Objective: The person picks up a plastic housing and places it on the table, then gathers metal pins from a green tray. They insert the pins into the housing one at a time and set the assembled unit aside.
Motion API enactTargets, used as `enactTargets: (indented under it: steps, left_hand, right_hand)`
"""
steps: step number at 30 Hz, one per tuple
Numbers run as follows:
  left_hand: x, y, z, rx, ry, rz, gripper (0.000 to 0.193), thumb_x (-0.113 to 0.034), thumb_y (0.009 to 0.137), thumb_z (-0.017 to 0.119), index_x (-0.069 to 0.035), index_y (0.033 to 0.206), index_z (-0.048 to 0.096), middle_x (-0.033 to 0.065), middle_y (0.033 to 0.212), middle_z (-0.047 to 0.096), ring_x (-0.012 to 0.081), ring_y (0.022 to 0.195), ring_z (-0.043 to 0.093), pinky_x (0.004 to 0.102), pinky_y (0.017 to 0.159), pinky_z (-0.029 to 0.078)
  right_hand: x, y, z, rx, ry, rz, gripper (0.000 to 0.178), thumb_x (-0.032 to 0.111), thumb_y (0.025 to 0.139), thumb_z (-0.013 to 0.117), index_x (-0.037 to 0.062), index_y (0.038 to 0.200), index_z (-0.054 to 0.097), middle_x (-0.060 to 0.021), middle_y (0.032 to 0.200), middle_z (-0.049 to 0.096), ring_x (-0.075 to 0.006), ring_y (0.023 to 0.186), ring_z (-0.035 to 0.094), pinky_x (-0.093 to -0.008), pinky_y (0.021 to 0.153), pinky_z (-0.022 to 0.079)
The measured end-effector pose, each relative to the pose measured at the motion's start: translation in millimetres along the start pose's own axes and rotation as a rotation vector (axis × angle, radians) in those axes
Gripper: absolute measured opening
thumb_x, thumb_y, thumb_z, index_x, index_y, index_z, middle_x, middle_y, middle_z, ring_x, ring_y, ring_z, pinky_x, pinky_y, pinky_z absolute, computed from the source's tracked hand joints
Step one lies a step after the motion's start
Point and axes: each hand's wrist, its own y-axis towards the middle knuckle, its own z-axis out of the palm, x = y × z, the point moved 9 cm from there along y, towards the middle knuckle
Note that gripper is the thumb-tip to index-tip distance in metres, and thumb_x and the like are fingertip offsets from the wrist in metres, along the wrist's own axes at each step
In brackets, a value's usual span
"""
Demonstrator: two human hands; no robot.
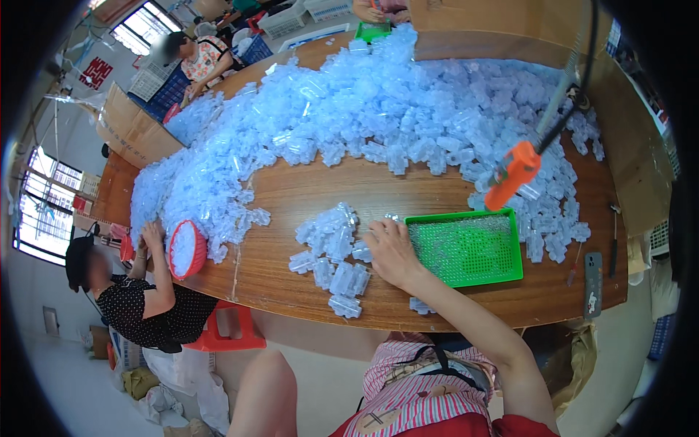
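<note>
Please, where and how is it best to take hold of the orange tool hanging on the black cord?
I would wrap the right hand around the middle of the orange tool, coming from the person's near side. Its body is long and hangs tilted, and the black cord meets its upper end, so the middle looks freest.

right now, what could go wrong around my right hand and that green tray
Your right hand is close beside the green tray, so a knock might spill its small grey pieces. Clear plastic parts near the front edge of the wooden table could drop off. The orange tool hangs from above and might swing if bumped.
</note>
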Motion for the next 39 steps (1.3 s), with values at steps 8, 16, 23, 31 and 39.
enactTargets:
  steps: [8, 16, 23, 31, 39]
  left_hand:
    - [143.6, -274.4, 4.5, 1.127, 0.606, -0.947, 0.031, 0.001, 0.076, 0.071, -0.003, 0.106, 0.063, 0.0081, 0.108, 0.063, 0.0274, 0.106, 0.057, 0.0388, 0.095, 0.040]
    - [116.5, -421.3, 12.7, 1.534, 0.407, -1.057, 0.054, -0.015, 0.068, 0.081, -0.007, 0.116, 0.060, 0.0121, 0.107, 0.063, 0.0352, 0.110, 0.051, 0.0437, 0.094, 0.041]
    - [116.2, -433.3, 34.3, 1.689, 0.351, -0.899, 0.047, -0.016, 0.067, 0.081, -0.009, 0.108, 0.060, 0.0107, 0.109, 0.063, 0.0319, 0.107, 0.055, 0.0424, 0.091, 0.042]
    - [109.7, -414.4, 16.0, 1.307, 0.171, -1.285, 0.039, -0.014, 0.079, 0.078, -0.005, 0.111, 0.057, 0.0089, 0.108, 0.059, 0.0246, 0.094, 0.063, 0.0345, 0.074, 0.052]
    - [-7.9, -433.3, 17.7, 0.078, -0.777, -2.908, 0.047, -0.037, 0.100, 0.051, -0.001, 0.130, 0.046, 0.0140, 0.115, 0.062, 0.0230, 0.091, 0.068, 0.0310, 0.078, 0.061]
  right_hand:
    - [0.6, -40.6, -94.7, -0.126, 0.542, 0.131, 0.044, 0.011, 0.072, 0.076, 0.0024, 0.109, 0.053, -0.0154, 0.107, 0.057, -0.0369, 0.102, 0.056, -0.0413, 0.088, 0.047]
    - [-27.6, -164.8, -120.5, 0.060, 0.662, 0.675, 0.057, 0.013, 0.072, 0.085, 0.0023, 0.117, 0.052, -0.0115, 0.100, 0.064, -0.0186, 0.084, 0.066, -0.0311, 0.075, 0.055]
    - [-56.8, -203.4, -118.7, 0.008, 0.316, 0.691, 0.050, 0.004, 0.077, 0.072, 0.0062, 0.124, 0.053, -0.0156, 0.116, 0.046, -0.0346, 0.101, 0.058, -0.0429, 0.084, 0.049]
    - [-59.0, -197.6, -100.5, -0.020, 0.286, 0.524, 0.049, 0.004, 0.076, 0.074, 0.0056, 0.121, 0.054, -0.0150, 0.114, 0.048, -0.0333, 0.103, 0.055, -0.0401, 0.087, 0.048]
    - [-67.8, -210.8, -95.2, -0.172, 0.421, 0.567, 0.034, 0.005, 0.078, 0.074, 0.0022, 0.107, 0.058, -0.0153, 0.116, 0.049, -0.0317, 0.103, 0.057, -0.0389, 0.087, 0.048]
